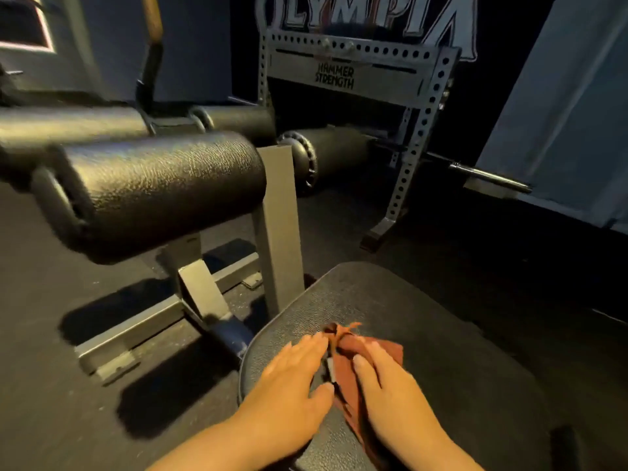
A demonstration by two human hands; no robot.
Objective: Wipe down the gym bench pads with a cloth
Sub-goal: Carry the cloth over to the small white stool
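Two pieces of writing are showing, both at the far side of the scene. On the crossbar of the grey metal rack (343,68), the one pierced with rows of holes, dark block letters are reading "HAMMER STRENGTH" in two lines, with a small red mark above them that is too blurred to make out. Behind the rack, on the dark wall banner (367,15), big pale letters are spelling "OLYMPIA", their tops running out of the picture. No numbers are showing.
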